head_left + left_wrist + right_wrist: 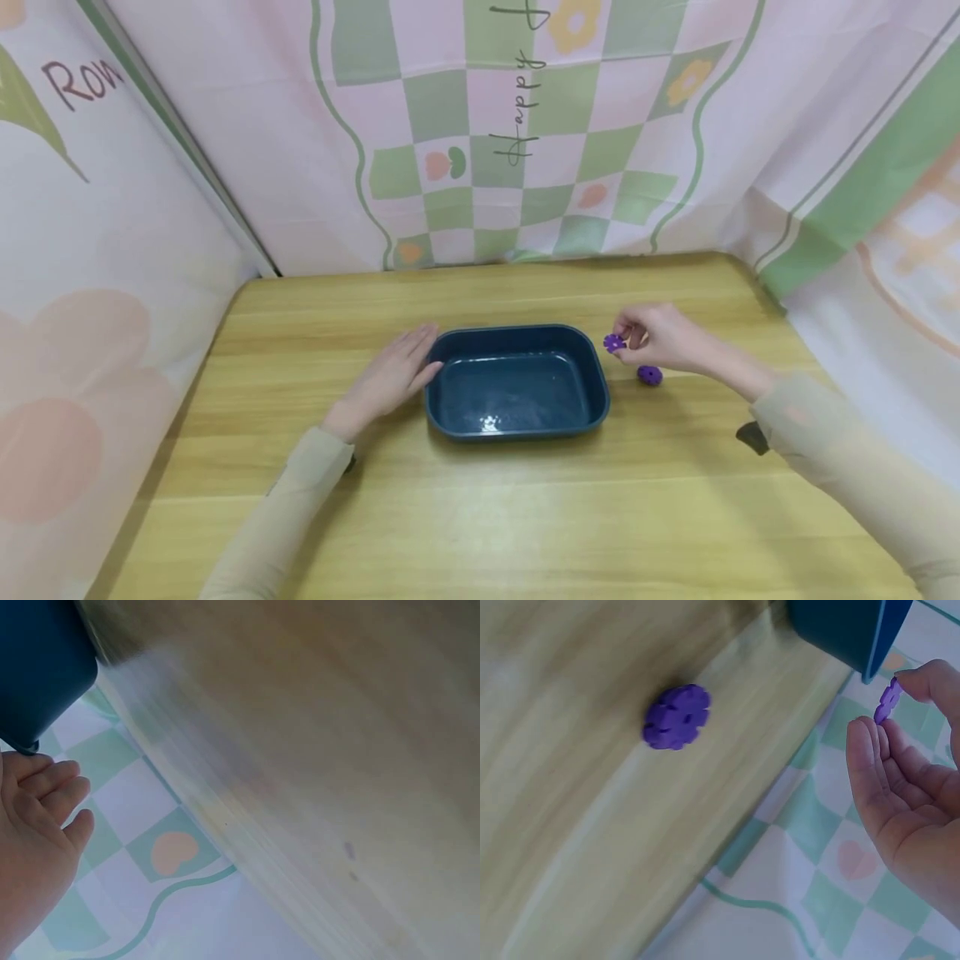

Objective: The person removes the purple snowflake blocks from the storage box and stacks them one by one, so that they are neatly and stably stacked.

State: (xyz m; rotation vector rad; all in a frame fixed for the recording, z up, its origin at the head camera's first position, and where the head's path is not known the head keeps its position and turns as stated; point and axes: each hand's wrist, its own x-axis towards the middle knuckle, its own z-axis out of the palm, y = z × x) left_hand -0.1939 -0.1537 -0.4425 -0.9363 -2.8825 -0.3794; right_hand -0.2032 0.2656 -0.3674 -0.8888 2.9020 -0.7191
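Note:
A dark blue rectangular tub (517, 382) stands mid-table, with nothing in it. My left hand (395, 375) lies flat with straight fingers against the tub's left wall; its fingers (52, 787) reach the tub's corner (37, 667) in the left wrist view. My right hand (660, 335) pinches a small purple flower-shaped disc (614, 342) by its edge, just right of the tub's far right corner. That disc (889, 700) shows edge-on between fingertips beside the tub rim (877, 637). A second purple disc (649, 375) (676, 716) lies on the table below the right hand.
The wooden table (480, 517) is walled by a pink-and-green checked cloth (495, 133) at the back and both sides. A dark wrist mount (752, 437) sits by the right sleeve.

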